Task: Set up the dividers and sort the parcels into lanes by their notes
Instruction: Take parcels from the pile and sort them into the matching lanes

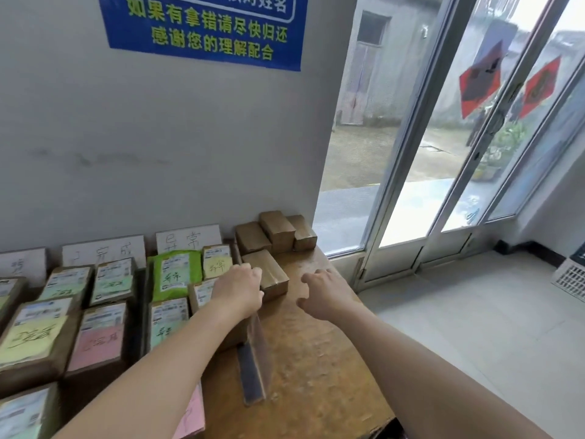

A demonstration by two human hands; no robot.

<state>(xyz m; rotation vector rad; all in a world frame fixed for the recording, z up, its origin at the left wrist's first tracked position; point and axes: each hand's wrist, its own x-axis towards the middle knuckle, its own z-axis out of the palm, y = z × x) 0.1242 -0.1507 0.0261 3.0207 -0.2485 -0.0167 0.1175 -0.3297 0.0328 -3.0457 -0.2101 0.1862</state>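
Head view shows me the noted parcels [110,282] lying in lanes below the wall cards [188,238], my left hand [239,288] gripping a divider [254,359] on edge beside them, my right hand [323,291] loose and empty, and, I judge, four plain boxes [275,231] left to sort.

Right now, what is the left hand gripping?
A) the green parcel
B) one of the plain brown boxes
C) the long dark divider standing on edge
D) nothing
C: the left hand is curled round the far end of the divider, which stands on edge on the table; the right hand hovers beside it, loosely curled and holding nothing.
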